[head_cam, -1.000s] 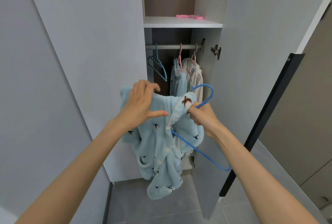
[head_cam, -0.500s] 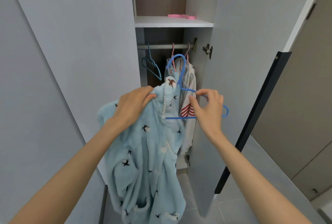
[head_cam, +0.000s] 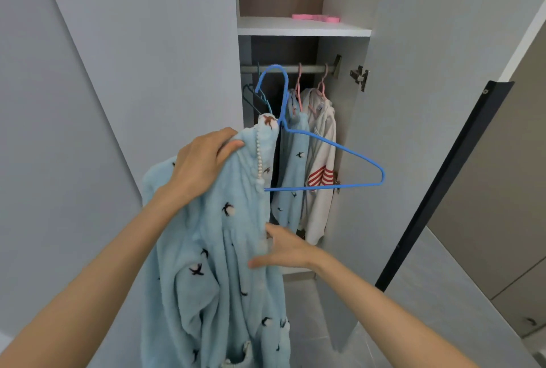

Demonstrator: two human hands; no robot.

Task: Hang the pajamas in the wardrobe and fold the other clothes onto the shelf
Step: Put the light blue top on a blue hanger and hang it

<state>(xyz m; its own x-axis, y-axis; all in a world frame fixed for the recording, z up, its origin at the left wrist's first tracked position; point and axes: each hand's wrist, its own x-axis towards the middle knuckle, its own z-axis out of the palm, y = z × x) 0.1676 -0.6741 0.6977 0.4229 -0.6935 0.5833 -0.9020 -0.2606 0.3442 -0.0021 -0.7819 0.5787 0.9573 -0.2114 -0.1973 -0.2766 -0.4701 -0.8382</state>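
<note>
A fluffy light-blue pajama top (head_cam: 212, 264) with small bird prints hangs half on a blue wire hanger (head_cam: 331, 158); the hanger's right arm sticks out bare. My left hand (head_cam: 204, 166) grips the garment's shoulder over the hanger and holds both up in front of the open wardrobe. My right hand (head_cam: 283, 249) lies with spread fingers against the top's front edge, lower down. The hanger's hook is just below the grey rail (head_cam: 310, 68).
On the rail hang a dark teal empty hanger (head_cam: 255, 98), a matching blue pajama piece (head_cam: 292, 160) and a white garment with red stripes (head_cam: 322, 166), both on pink hangers. A pink hanger (head_cam: 316, 17) lies on the white shelf (head_cam: 295, 31). Open doors flank the gap.
My right hand let go of the hanger and dropped to the pajama's front edge. My left hand lifted the top and hanger higher, toward the rail.
</note>
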